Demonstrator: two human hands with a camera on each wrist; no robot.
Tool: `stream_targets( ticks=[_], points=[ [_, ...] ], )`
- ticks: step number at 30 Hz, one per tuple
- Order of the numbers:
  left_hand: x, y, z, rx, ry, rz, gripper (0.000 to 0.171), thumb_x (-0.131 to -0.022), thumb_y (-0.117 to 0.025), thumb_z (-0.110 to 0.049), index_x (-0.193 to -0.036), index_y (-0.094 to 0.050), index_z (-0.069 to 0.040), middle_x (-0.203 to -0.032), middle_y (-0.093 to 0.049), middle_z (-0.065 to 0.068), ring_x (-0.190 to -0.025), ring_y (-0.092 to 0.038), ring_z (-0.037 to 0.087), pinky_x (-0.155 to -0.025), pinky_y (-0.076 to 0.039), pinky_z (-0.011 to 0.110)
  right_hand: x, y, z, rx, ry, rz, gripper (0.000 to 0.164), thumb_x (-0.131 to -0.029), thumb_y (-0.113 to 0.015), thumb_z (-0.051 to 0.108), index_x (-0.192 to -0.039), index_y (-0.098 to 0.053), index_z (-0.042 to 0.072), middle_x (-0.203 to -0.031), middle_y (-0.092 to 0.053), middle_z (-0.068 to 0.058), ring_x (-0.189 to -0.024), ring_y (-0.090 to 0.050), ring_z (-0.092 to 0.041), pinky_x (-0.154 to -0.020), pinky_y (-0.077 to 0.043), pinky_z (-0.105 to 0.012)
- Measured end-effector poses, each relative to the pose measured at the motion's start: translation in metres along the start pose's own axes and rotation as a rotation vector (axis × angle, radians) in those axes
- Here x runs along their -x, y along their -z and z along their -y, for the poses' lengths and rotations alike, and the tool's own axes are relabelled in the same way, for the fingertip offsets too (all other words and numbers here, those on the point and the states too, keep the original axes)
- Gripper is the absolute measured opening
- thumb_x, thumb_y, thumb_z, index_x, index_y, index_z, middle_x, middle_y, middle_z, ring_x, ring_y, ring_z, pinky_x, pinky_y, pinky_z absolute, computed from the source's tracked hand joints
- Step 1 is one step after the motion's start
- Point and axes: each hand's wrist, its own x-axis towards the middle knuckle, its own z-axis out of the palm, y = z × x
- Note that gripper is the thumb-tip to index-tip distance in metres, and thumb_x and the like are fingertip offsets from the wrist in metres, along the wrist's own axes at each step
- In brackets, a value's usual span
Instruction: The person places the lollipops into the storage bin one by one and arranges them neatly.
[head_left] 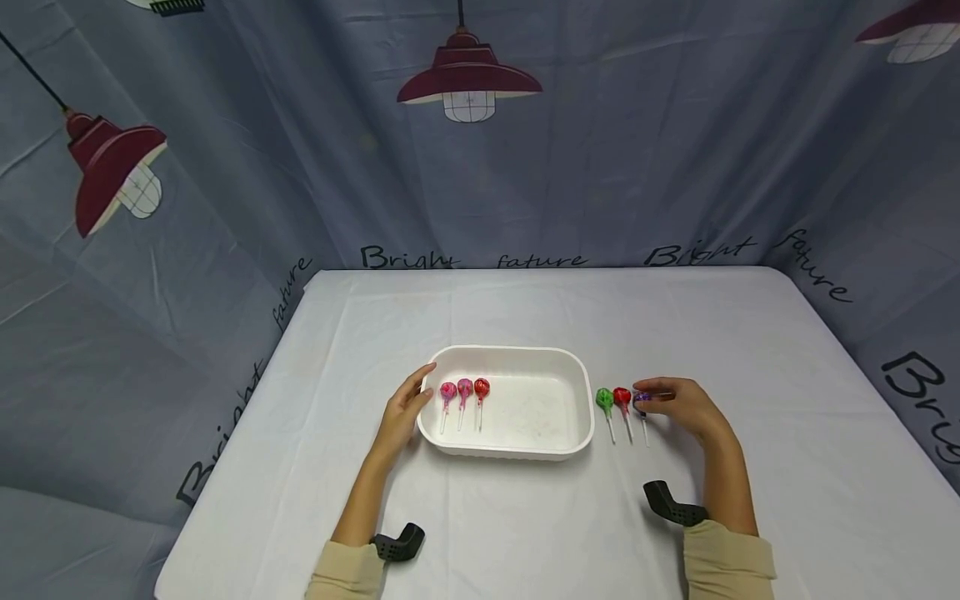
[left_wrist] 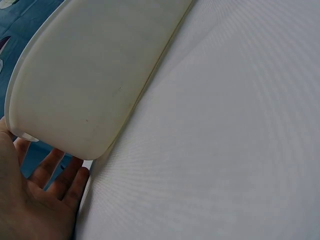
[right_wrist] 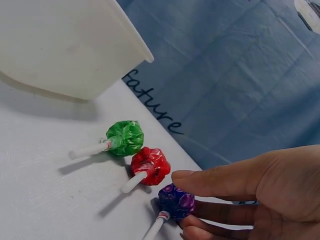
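Note:
My right hand (head_left: 681,405) is at a purple lollipop (right_wrist: 176,202) on the table, its thumb and fingers pinching the wrapped head from two sides. Beside that lollipop lie a red lollipop (right_wrist: 151,166) and a green lollipop (right_wrist: 125,138), sticks toward me. My left hand (head_left: 400,419) touches the left end of a white tray (head_left: 517,452), fingers fairly straight along its outside and thumb at the rim. Inside the tray, at its left, lie a pink lollipop (head_left: 447,390), a second pink lollipop (head_left: 465,387) and a red-wrapped lollipop (head_left: 482,388) in a row.
A white cloth covers the table (head_left: 540,525). Behind it hangs a grey-blue curtain (head_left: 600,167) printed with lamps and lettering. A black wrist device (head_left: 401,543) sits at the left sleeve and another black device (head_left: 672,505) at the right one.

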Motion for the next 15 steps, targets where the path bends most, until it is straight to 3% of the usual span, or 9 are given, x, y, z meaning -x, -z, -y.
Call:
stream_targets(
  ticks=[2, 9, 12, 15],
  points=[
    [0.001, 0.000, -0.004, 0.004, 0.014, 0.009, 0.039, -0.095, -0.051, -0.026, -0.134, -0.048, -0.030, -0.148, -0.030, 0.000, -0.136, -0.022, 0.015, -0.111, -0.020, 0.033, -0.001, -0.001, -0.002, -0.009, -0.008, -0.013, 0.048, -0.080, -0.071, 0.027, -0.118, -0.059, 0.001, -0.114, -0.057, -0.020, -0.109, -0.046, -0.037, -0.095, -0.031, -0.061],
    [0.008, -0.002, -0.029, 0.000, 0.022, 0.051, 0.043, -0.097, -0.047, -0.016, -0.139, -0.041, -0.013, -0.150, -0.023, 0.011, -0.138, -0.015, 0.025, -0.112, -0.016, 0.040, -0.001, -0.003, -0.003, 0.002, 0.051, -0.031, 0.047, -0.082, -0.070, 0.023, -0.118, -0.058, -0.005, -0.114, -0.057, -0.024, -0.106, -0.048, -0.038, -0.091, -0.034, -0.058],
    [0.008, -0.002, -0.030, 0.000, 0.024, 0.042, 0.043, -0.097, -0.048, -0.015, -0.139, -0.041, -0.012, -0.149, -0.025, 0.010, -0.137, -0.017, 0.024, -0.111, -0.017, 0.038, -0.001, -0.004, -0.004, 0.015, 0.063, -0.047, 0.043, -0.083, -0.069, 0.019, -0.117, -0.058, -0.005, -0.111, -0.058, -0.023, -0.101, -0.050, -0.035, -0.087, -0.038, -0.053],
    [0.005, -0.002, -0.020, 0.016, 0.027, 0.027, 0.042, -0.096, -0.049, -0.017, -0.138, -0.044, -0.017, -0.149, -0.027, 0.006, -0.137, -0.019, 0.021, -0.111, -0.018, 0.037, -0.002, -0.005, -0.005, 0.031, 0.079, -0.072, 0.039, -0.082, -0.069, 0.016, -0.114, -0.060, -0.004, -0.106, -0.060, -0.019, -0.095, -0.052, -0.030, -0.079, -0.042, -0.045]
  ],
)
